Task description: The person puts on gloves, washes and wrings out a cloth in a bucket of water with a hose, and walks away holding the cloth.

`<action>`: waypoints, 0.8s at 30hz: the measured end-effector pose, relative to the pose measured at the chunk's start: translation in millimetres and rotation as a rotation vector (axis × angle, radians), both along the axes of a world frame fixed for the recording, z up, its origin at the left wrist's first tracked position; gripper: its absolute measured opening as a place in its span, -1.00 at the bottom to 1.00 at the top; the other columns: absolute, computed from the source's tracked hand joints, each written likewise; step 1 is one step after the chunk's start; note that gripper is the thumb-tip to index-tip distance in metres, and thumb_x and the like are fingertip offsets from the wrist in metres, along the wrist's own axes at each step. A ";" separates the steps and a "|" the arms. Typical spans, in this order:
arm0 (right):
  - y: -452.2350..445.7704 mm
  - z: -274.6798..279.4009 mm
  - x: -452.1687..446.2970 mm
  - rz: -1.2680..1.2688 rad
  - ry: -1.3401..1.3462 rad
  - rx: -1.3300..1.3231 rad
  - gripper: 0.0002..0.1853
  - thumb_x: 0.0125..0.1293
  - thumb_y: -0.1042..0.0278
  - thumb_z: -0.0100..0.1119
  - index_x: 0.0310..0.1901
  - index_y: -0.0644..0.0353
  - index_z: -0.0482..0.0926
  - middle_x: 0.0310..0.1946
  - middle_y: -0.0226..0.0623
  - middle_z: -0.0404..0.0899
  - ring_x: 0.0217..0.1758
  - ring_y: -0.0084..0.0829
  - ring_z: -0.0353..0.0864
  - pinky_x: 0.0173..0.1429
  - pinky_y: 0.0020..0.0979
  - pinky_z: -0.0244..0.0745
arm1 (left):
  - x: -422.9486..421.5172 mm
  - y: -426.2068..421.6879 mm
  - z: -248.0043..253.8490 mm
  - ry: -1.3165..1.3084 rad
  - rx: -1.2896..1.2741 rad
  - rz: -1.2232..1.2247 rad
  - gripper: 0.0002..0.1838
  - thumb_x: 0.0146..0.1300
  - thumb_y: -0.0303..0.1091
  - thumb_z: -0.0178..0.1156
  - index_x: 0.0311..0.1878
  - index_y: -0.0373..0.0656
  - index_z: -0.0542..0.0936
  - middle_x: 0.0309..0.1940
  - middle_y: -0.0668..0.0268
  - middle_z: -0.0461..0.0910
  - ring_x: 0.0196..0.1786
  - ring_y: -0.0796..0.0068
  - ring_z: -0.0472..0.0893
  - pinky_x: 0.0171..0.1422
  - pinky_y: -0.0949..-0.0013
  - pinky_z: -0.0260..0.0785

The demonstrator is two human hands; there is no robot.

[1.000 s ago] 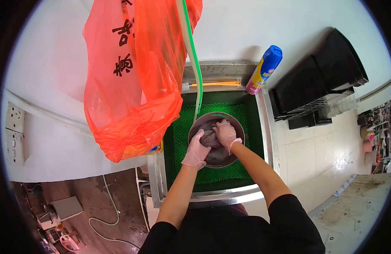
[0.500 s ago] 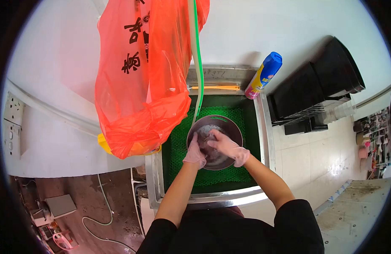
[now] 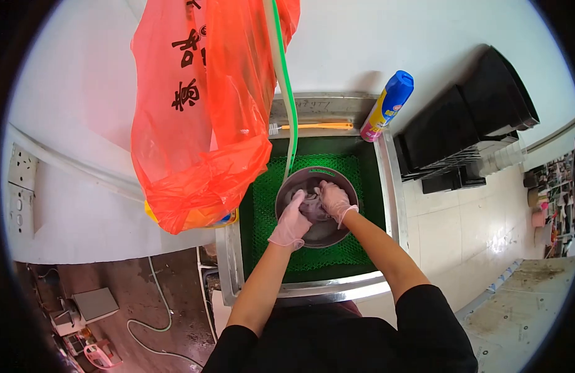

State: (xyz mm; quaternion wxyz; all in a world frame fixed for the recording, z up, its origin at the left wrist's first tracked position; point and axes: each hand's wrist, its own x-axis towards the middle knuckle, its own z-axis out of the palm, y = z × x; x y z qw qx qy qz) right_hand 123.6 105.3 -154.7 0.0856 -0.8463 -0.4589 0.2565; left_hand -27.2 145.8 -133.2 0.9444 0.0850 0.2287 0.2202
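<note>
A brown-grey round basin (image 3: 351, 193) with a slotted handle hole stands in the sink, with sudsy-looking water in it. Both hands wear thin, clear pinkish gloves and reach inside the basin. Between them is a wet, greyish cloth-like thing (image 3: 314, 207), its exact kind unclear. My left hand (image 3: 292, 224) grips its left side, thumb up and the other fingers partly hidden. On the far right side, my right hand (image 3: 335, 200) has its fingers curled onto the same thing. A green-and-white hose (image 3: 290, 105) hangs down behind the basin's left rim.
Green mesh matting (image 3: 268, 217) lines the metal sink (image 3: 396, 217). On the back ledge lie an orange-handled brush (image 3: 318, 125) and a blue-yellow spray can (image 3: 388, 105). A large red plastic bag (image 3: 200, 124) hangs at the left. Black bins (image 3: 468, 118) are at the right.
My right hand has shifted right and curled its fingers. The greyish thing now shows between both hands, raised at the water's surface. My left hand has turned slightly inward.
</note>
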 end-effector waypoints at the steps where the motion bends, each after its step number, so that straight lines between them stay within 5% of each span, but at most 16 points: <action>1: -0.9 -4.2 -1.6 0.003 0.002 -0.002 -0.57 0.32 0.01 0.07 0.17 -0.06 0.46 -0.07 0.03 0.56 -0.05 0.03 0.61 0.03 -0.10 0.51 | -5.6 1.9 -11.0 0.036 0.178 0.007 -0.62 0.36 -0.34 0.00 0.18 -0.30 0.42 0.10 0.11 0.52 0.15 0.22 0.54 0.27 0.22 0.39; 3: -10.5 -3.6 -12.8 0.156 -0.167 0.038 -0.57 0.28 0.04 0.10 0.15 -0.03 0.47 -0.01 0.01 0.55 -0.01 -0.03 0.60 0.06 -0.10 0.51 | -19.5 1.5 -13.9 0.077 0.349 0.016 -0.59 0.36 -0.34 0.02 0.21 -0.30 0.40 0.15 0.11 0.50 0.20 0.22 0.51 0.29 0.20 0.36; 6: -24.8 -21.0 -18.2 0.407 -0.160 -0.041 -0.57 0.26 0.11 0.10 0.14 0.03 0.47 0.01 0.00 0.55 0.02 -0.05 0.59 0.07 -0.11 0.50 | -41.4 0.1 -4.5 0.757 1.235 -0.339 -0.39 0.09 -0.47 0.27 0.24 -0.35 0.36 0.16 0.08 0.50 0.20 0.15 0.51 0.29 0.16 0.36; 8: -29.7 -47.8 -9.6 0.744 0.012 -0.244 -0.59 0.24 0.22 0.09 0.13 0.11 0.47 -0.02 -0.02 0.58 0.02 -0.01 0.58 0.08 -0.13 0.49 | -42.7 -7.5 0.3 0.850 1.287 -0.348 -0.46 0.12 -0.51 0.23 0.21 -0.35 0.39 0.13 0.07 0.51 0.18 0.17 0.52 0.30 0.17 0.35; 11: -20.0 -80.2 -0.7 0.812 0.049 -0.320 -0.59 0.20 0.28 0.11 0.10 0.15 0.47 -0.02 -0.02 0.57 0.05 -0.03 0.56 0.09 -0.15 0.47 | -32.9 -14.5 14.3 1.034 1.385 -0.355 -0.58 0.19 -0.58 0.13 0.15 -0.37 0.43 0.07 0.03 0.55 0.12 0.20 0.55 0.32 0.21 0.33; 13: -13.6 -51.7 -5.0 0.843 0.069 -0.358 -0.59 0.18 0.31 0.13 0.08 0.18 0.47 -0.02 -0.02 0.56 0.07 -0.04 0.55 0.10 -0.16 0.47 | -26.0 -14.1 33.6 0.773 0.819 -0.199 -0.62 0.29 -0.47 0.06 0.16 -0.34 0.44 0.08 0.05 0.55 0.12 0.19 0.55 0.31 0.21 0.34; 16: -32.3 41.2 -20.0 0.318 0.568 0.328 -0.62 0.08 0.30 0.32 -0.05 0.21 0.55 -0.06 -0.03 0.55 -0.01 -0.10 0.56 0.15 -0.24 0.43 | -12.5 1.1 29.2 0.449 0.295 -0.088 -0.64 0.37 -0.36 -0.02 0.17 -0.29 0.45 0.09 0.07 0.54 0.13 0.18 0.54 0.30 0.20 0.35; 18: -41.8 95.8 -33.1 0.258 0.546 0.360 -0.67 0.10 0.29 0.30 -0.09 0.21 0.56 -0.12 -0.05 0.56 -0.05 -0.08 0.56 0.11 -0.23 0.44 | -5.3 12.5 19.6 0.093 -0.174 -0.032 -0.63 0.45 -0.25 -0.12 0.17 -0.24 0.46 0.12 0.09 0.52 0.15 0.18 0.53 0.29 0.19 0.37; 20: -46.2 125.3 -43.7 0.137 0.500 0.439 -0.75 0.15 0.28 0.28 -0.18 0.21 0.58 -0.25 -0.08 0.59 -0.12 -0.05 0.56 0.04 -0.22 0.46 | -5.9 10.1 27.7 0.087 -0.117 -0.067 -0.62 0.46 -0.21 -0.12 0.17 -0.22 0.46 0.12 0.09 0.52 0.16 0.19 0.52 0.29 0.18 0.37; 24: -24.5 101.0 -50.3 0.019 0.612 0.646 -0.82 0.23 0.26 0.22 -0.31 0.20 0.57 -0.37 -0.07 0.57 -0.16 0.00 0.52 -0.02 -0.19 0.44 | 7.9 10.9 9.7 0.030 0.032 -0.113 -0.59 0.45 -0.12 -0.09 0.17 -0.20 0.46 0.14 0.10 0.51 0.18 0.21 0.51 0.28 0.18 0.37</action>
